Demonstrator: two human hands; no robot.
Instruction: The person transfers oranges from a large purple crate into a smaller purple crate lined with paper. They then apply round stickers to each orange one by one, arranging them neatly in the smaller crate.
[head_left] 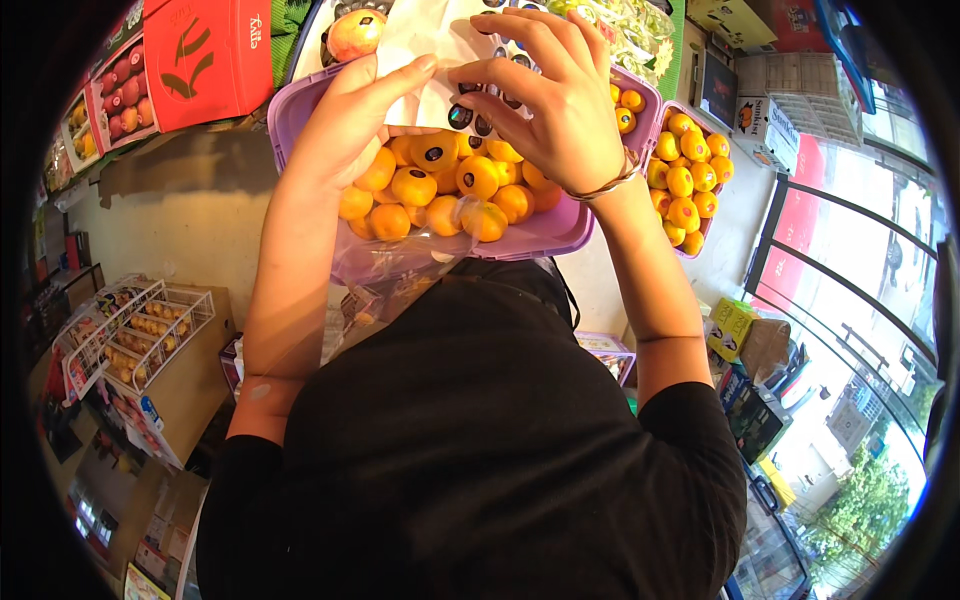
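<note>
A white sheet of dark oval stickers [425,40] is gripped by my left hand [345,120], its thumb pressed on the sheet's left part. My right hand [570,105] is over the sheet's right side, fingers bent; a gap shows between thumb and forefinger, near the dark stickers. Beneath both hands is a purple plastic basket [550,237] full of orange mandarins [440,180]. Several mandarins carry a dark oval sticker. Clear plastic film [400,265] hangs over the basket's near rim. The sheet hides the basket's far part.
A reddish-yellow fruit [356,35] lies beyond the basket at left. To the right stands another crate of mandarins [683,180]. Red fruit boxes [215,60] are at far left, a white wire rack [150,330] lower left. Cartons [735,330] stand by the glass front.
</note>
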